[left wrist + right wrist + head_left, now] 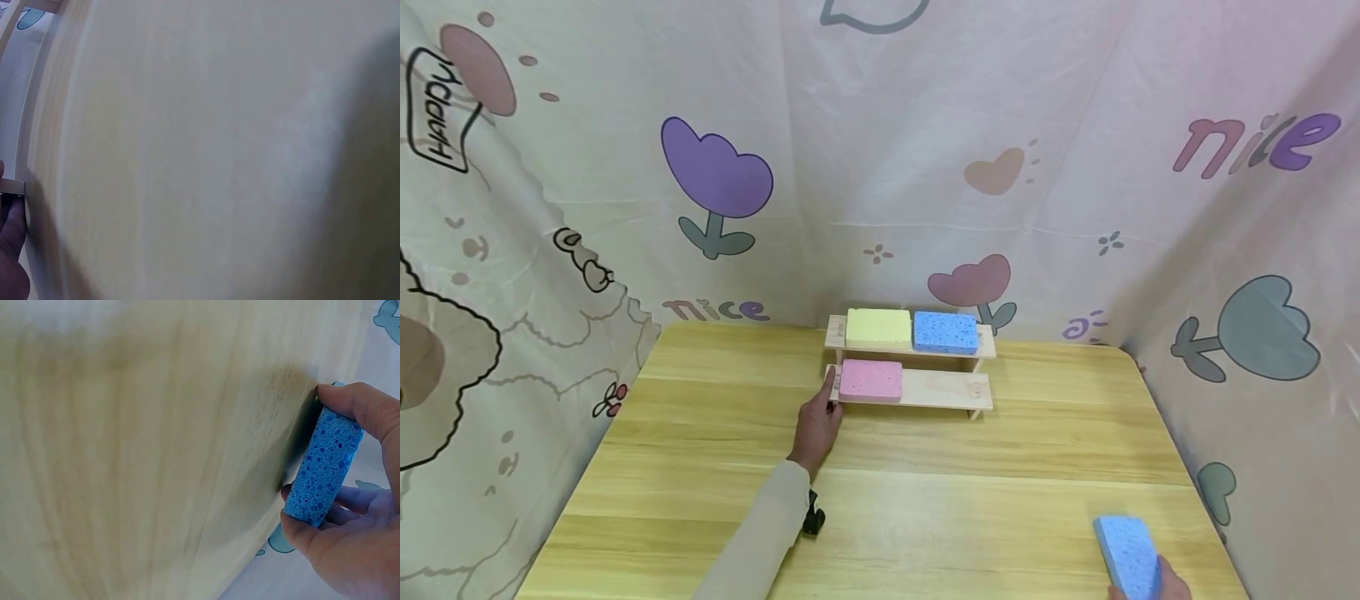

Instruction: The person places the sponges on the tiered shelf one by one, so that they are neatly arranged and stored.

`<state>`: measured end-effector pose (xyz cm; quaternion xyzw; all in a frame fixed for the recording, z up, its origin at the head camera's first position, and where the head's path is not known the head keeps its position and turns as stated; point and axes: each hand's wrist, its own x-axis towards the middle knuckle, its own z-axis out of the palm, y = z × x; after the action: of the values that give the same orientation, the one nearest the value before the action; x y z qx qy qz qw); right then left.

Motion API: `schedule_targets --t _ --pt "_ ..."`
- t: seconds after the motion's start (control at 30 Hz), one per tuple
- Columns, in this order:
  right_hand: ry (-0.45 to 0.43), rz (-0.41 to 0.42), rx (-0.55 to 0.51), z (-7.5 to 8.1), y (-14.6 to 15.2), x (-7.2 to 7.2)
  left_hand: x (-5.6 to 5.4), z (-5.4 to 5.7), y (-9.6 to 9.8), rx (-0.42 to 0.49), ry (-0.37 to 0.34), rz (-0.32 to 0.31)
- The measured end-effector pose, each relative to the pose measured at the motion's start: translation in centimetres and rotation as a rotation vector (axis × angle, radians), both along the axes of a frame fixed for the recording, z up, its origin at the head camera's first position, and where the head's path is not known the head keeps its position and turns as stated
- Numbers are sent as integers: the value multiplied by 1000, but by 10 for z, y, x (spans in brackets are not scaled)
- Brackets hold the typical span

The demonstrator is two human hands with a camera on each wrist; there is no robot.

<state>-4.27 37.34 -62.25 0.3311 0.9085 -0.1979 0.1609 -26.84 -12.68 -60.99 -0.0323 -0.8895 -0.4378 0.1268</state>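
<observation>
At the left end of a small two-step wooden rack [947, 390], my left hand [817, 427] pinches the lower step's edge between thumb and fingers. The left wrist view shows only part of that hand [12, 244]. A pink sponge [871, 380] lies on the left of the lower step, near the thumb. On the upper step, a yellow sponge [878, 328] sits left of a speckled blue sponge [946, 332]. My right hand [1172, 581], partly cut off by the frame, holds another blue sponge [1126, 552] between thumb and fingers, tilted over the table's right front.
The wood-grain table [970, 500] bears the rack near its back edge. Patterned cloth [850, 167] hangs behind and on both sides. A black strap piece [813, 514] shows at my left wrist.
</observation>
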Motion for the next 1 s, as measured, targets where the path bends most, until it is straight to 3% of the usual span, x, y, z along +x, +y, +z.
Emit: schedule_targets --t 0.17,0.53,0.83,1.0 --pt "5 21 -18 5 -5 -4 0 -1 -1 -2 10 -1" --pt "-14 119 -73 37 -17 -24 0 4 1 -16 11 -2" --pt "104 279 -67 60 -33 -42 1 4 2 -15 -35 6" --pt "165 327 -90 70 -40 -55 1 4 1 -16 -16 8"
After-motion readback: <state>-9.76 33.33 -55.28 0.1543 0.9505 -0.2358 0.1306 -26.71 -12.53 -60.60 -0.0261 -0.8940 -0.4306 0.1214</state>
